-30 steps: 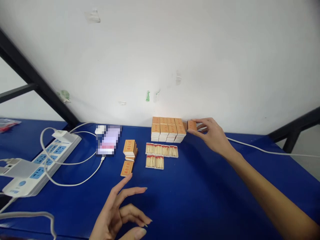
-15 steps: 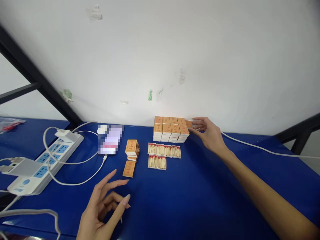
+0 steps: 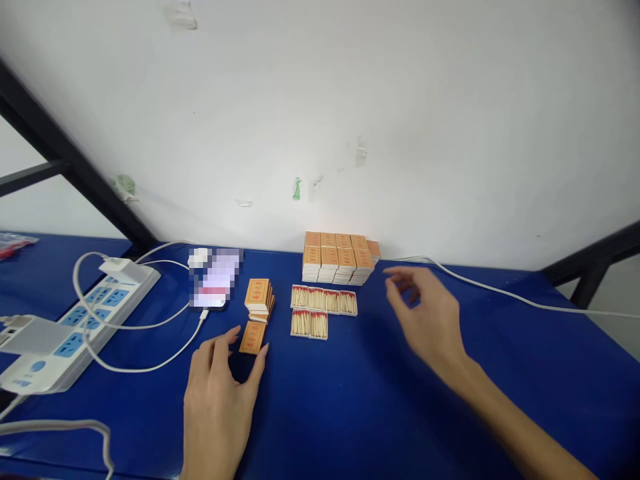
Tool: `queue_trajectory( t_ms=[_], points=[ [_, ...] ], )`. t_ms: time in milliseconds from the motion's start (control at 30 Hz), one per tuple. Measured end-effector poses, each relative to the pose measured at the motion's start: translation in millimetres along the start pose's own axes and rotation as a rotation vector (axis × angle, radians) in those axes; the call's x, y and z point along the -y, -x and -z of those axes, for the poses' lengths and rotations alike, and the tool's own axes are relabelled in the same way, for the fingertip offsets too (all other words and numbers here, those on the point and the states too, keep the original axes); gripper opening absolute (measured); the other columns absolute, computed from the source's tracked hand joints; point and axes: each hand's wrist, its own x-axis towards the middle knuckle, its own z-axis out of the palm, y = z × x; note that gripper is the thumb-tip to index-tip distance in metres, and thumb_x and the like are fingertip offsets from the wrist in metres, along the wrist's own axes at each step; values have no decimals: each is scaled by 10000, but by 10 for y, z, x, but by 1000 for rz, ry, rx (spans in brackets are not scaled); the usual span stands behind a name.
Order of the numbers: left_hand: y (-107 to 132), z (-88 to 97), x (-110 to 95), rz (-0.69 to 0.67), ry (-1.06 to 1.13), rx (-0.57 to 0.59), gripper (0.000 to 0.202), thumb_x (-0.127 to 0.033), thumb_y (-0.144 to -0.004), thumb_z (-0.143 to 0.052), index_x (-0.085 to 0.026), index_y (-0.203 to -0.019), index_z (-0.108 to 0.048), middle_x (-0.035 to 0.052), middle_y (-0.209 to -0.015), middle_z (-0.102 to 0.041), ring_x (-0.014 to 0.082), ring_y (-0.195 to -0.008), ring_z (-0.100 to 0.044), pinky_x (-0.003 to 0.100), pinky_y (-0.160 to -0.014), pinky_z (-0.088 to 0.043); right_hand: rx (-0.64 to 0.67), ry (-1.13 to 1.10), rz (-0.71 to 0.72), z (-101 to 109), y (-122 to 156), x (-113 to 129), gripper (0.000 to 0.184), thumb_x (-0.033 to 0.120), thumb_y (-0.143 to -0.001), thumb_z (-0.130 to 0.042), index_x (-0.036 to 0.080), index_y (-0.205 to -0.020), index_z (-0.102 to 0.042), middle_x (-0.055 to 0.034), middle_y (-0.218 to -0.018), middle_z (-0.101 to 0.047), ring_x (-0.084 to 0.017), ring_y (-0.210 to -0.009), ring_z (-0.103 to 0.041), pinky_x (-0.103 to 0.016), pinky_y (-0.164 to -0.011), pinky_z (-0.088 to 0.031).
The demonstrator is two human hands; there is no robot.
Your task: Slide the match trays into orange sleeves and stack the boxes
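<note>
While our left hand (image 3: pixel 217 393) lies spread on the table (image 3: pixel 380 407), thumb and forefinger flanking the lone sleeve (image 3: pixel 253 337) just ahead without gripping, its long axis pointing away, our right hand (image 3: pixel 430 320) hovers empty, farther off.

1. The orange matchbox sleeves (image 3: pixel 257 292) at the centre of the frame carry red printed characters, too small to read;
2. The phone (image 3: pixel 215 287) screen, centre left, is blurred; no legible text stands anywhere else.
</note>
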Motion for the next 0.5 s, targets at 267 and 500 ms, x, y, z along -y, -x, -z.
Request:
queue_trajectory(
  t_ms=[267,500],
  points=[
    [125,187,249,-29,18,139,439,-621,-1018,-667,-288,-1272,-797,96,-1233,-729,318,-945,-732,449,-729,-643,390,-8,272,-307,641,644,257,177,-1126,-522,215,-1196,-766,-115,-1129,-726,-254,-940,-745,-420,-814,-652],
    [266,198,310,-168,96,273,447,-516,-978,-778,-363,-1397,-752,71,-1293,-721,298,-1061,-753,394,-781,-675,481,3,248,-256,700,612,327,132,-1134,-450,219,-1163,-764,-124,-1129,-707,-259,-969,-727,-424,-788,-663]
  ],
)
